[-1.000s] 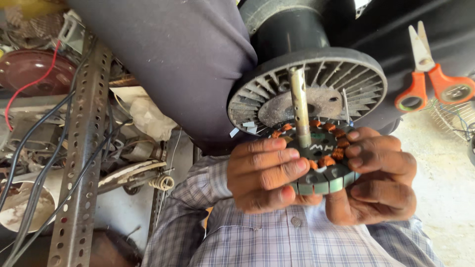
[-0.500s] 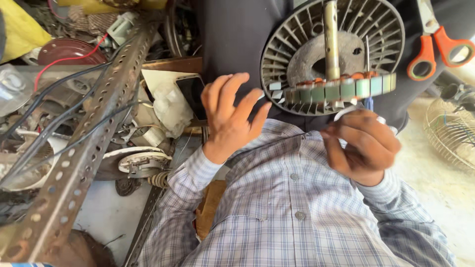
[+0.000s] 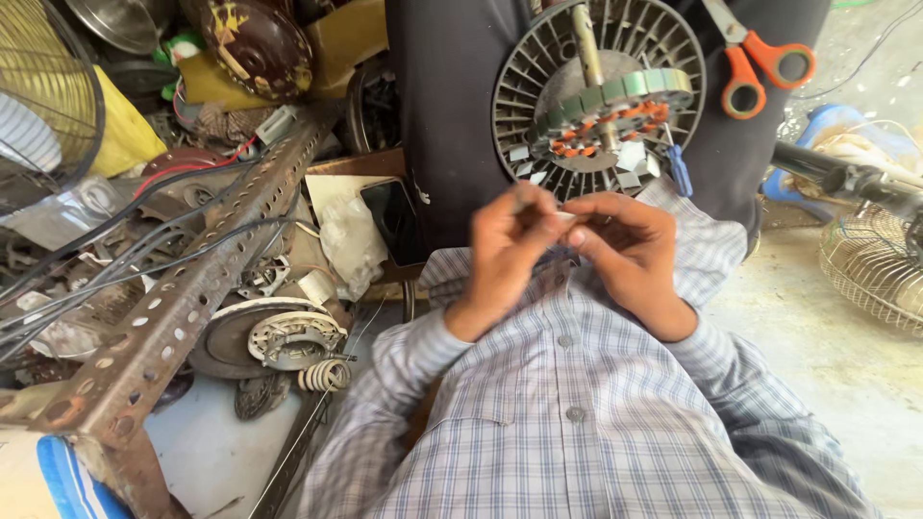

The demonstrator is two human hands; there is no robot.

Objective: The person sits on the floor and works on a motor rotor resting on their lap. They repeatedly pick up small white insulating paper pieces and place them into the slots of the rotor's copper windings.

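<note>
My left hand [image 3: 505, 240] and my right hand [image 3: 625, 245] meet just above my checked shirt, fingertips pinched together on a small pale strip [image 3: 568, 217] that is mostly hidden. Beyond them, on dark trousers, lies a grey finned fan motor housing [image 3: 663, 48]. Its shaft [image 3: 586, 43] sticks up, and on it sits a stator [image 3: 615, 111] with orange copper windings. Small white paper pieces [image 3: 630, 159] lie around the stator. Neither hand touches the motor.
Orange-handled scissors [image 3: 755, 62] and a blue-handled tool [image 3: 679, 169] lie by the motor. A rusty perforated angle bar [image 3: 192, 298] runs diagonally at left over cables, motor parts and a spring [image 3: 325, 375]. A dark phone [image 3: 396, 221] lies nearby. Wire fan guards [image 3: 870, 269] are at right.
Both hands let go of the stator, which stays on the shaft. They drew back toward my chest and came together on a small strip. The view shifted, showing more clutter at left.
</note>
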